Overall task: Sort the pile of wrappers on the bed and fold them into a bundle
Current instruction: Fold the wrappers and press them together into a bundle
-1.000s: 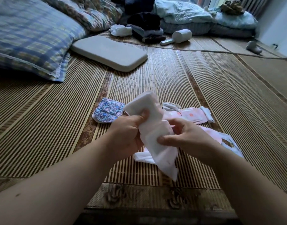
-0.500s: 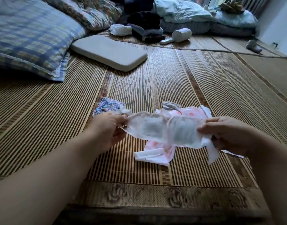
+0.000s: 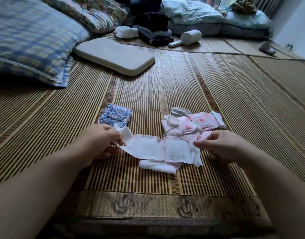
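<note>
A long pale pink-white wrapper (image 3: 158,150) is stretched flat between my hands, low over the bamboo mat (image 3: 165,90). My left hand (image 3: 98,142) pinches its left end. My right hand (image 3: 222,145) pinches its right end. Behind it lies a pile of pink flower-print wrappers (image 3: 194,125). A folded white wrapper (image 3: 156,167) peeks out from under the stretched one. A blue patterned wrapper (image 3: 115,117) lies flat just beyond my left hand.
A flat beige cushion (image 3: 113,56) lies further back on the mat. A blue plaid pillow (image 3: 31,42) fills the far left. Dark clothes (image 3: 151,25), a white handled object (image 3: 187,37) and light blue bedding (image 3: 217,16) sit along the back.
My hands moved apart and down, pulling the bunched upright wrapper out into a long horizontal strip close to the mat.
</note>
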Available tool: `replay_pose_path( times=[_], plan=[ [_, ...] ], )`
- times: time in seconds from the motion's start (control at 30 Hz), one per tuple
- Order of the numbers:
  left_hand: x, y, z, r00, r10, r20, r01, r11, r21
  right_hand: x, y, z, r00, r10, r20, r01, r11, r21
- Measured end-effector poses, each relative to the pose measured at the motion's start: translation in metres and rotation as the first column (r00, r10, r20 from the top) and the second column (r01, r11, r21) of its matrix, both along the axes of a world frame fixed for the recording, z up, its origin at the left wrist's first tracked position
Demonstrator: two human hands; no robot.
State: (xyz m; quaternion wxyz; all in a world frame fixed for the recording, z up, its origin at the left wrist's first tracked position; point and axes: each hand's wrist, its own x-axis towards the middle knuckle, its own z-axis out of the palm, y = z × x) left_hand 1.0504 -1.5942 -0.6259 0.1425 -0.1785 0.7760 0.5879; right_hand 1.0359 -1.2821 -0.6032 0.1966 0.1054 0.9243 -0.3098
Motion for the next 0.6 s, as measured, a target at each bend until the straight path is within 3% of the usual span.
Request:
replay_pose_path(
  times=[0.1,0.2,0.27,0.33,0.47,0.53,0.6],
  plan=[
    [0.001,-0.001,-0.001,1.000,-0.018,-0.006,0.018,1.000,-0.002,0.005,-0.026,-0.010,0.972,0.181,-0.153,-0.146,0.966,0.213],
    [0.001,-0.003,0.001,1.000,-0.012,0.002,0.012,1.000,0.014,0.004,-0.034,-0.015,0.973,0.190,-0.131,-0.143,0.942,0.302],
    [0.001,-0.005,0.003,1.000,-0.011,0.008,0.011,1.000,0.014,-0.001,-0.027,-0.012,0.987,0.123,-0.099,-0.097,0.967,0.237],
    [0.001,-0.007,0.004,1.000,0.003,0.009,-0.003,1.000,0.012,-0.005,-0.018,-0.006,0.998,0.008,-0.059,-0.005,0.999,0.054],
    [0.001,-0.011,0.004,1.000,0.023,0.004,-0.023,1.000,-0.002,-0.009,0.000,0.004,0.985,-0.171,0.037,0.175,0.956,-0.236],
    [0.002,-0.013,0.004,1.000,0.024,-0.007,-0.024,1.000,-0.004,-0.010,0.002,0.006,0.981,-0.194,0.031,0.195,0.942,-0.274],
    [0.003,-0.014,0.005,1.000,0.015,-0.021,-0.015,1.000,-0.012,-0.009,-0.004,0.004,0.993,-0.119,0.015,0.120,0.974,-0.192]
  ],
)
